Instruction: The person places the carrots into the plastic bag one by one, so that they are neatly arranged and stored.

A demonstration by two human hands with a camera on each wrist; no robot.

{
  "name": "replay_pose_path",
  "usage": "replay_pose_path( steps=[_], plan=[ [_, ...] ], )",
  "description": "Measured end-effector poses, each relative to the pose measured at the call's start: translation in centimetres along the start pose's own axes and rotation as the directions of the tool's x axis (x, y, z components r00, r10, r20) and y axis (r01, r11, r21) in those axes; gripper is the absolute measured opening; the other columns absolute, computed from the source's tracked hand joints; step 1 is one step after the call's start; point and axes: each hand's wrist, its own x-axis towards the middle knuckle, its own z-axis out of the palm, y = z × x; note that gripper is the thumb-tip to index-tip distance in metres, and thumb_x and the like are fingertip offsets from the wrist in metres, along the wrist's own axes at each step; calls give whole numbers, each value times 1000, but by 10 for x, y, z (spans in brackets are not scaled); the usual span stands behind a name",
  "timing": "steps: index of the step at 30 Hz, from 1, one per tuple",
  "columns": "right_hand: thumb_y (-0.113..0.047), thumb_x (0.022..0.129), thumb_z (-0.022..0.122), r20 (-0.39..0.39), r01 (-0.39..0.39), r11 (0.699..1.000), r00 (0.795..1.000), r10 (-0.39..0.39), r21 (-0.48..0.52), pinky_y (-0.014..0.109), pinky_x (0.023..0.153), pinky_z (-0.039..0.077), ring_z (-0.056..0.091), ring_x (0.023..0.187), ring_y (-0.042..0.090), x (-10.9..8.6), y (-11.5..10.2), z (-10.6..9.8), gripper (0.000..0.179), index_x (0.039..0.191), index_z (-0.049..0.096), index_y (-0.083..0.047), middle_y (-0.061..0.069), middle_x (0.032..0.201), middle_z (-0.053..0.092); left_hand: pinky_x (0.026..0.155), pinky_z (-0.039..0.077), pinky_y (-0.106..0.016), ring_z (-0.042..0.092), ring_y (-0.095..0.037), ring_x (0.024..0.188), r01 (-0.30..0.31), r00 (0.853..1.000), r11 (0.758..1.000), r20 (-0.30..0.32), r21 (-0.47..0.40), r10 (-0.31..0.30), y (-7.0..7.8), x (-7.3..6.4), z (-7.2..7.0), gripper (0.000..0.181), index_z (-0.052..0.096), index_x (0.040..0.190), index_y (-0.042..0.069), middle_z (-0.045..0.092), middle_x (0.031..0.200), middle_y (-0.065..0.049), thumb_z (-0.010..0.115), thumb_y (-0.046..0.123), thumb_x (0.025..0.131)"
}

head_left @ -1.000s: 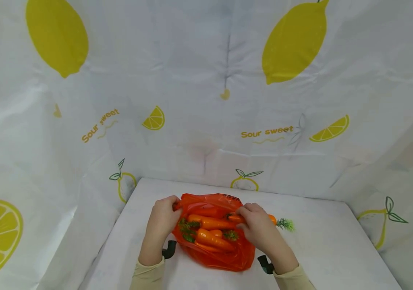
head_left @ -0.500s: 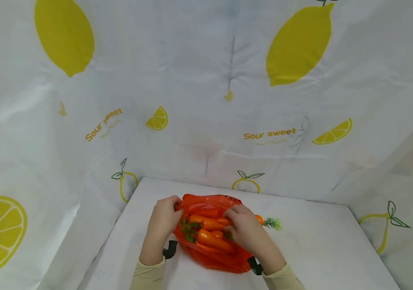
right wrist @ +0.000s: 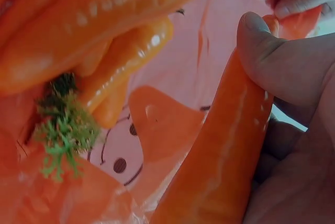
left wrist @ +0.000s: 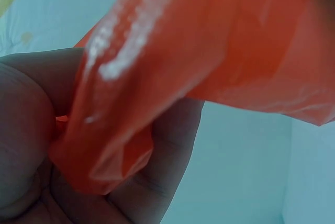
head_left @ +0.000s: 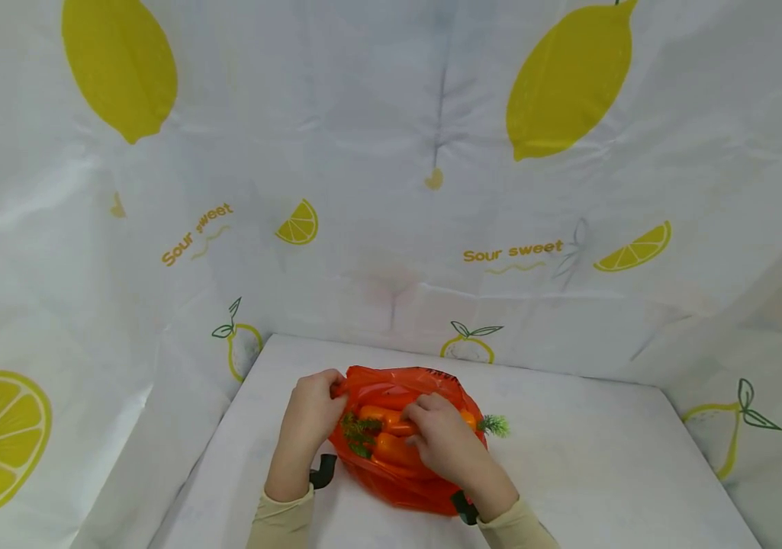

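Note:
A red plastic bag (head_left: pixel 397 492) lies with its mouth spread, holding several orange carrots (head_left: pixel 391 451) with green tops. At the bag's left edge my left hand (head_left: pixel 310 412) grips the bunched plastic; the left wrist view shows the red film (left wrist: pixel 120 130) folded between thumb and fingers. My right hand (head_left: pixel 442 438) is over the bag's mouth, gripping a carrot (right wrist: pixel 220 145) between thumb and curled fingers. In the head view that carrot's green top (head_left: pixel 495 425) sticks out past the bag's right side. The hand covers most of its body.
The bag sits on a white table (head_left: pixel 590 457). A white sheet with lemon prints (head_left: pixel 363 152) hangs behind and at both sides. Dark camera mounts (head_left: pixel 323 471) are worn at the wrists.
My right hand has moved left over the bag, bringing the carrot with it, so its green top is now nearer the bag. The left hand has kept its grip on the edge.

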Motion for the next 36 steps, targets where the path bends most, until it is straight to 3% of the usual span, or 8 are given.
replay_pose_path(
  steps=[18, 36],
  plan=[
    [-21, 97, 88, 169, -79, 996, 983, 70, 49, 41, 102, 60, 58, 103, 13, 7, -4, 31, 24, 119, 77, -17, -9, 106, 68, 72, 61, -35, 63, -19, 78, 9, 1000, 1000, 8, 0, -9, 0, 0, -1, 7, 79, 103, 11, 74, 90, -3, 79, 8, 97],
    [-21, 98, 86, 202, -118, 990, 974, 100, 83, 44, 105, 60, 61, 108, 18, 8, 0, 47, 28, 123, 76, -13, -4, 111, 69, 74, 64, -36, 65, -19, 80, 16, 1000, 1000, 20, -19, -16, -1, 1, -1, 7, 79, 104, 11, 75, 93, -3, 78, 8, 98]
  ],
)
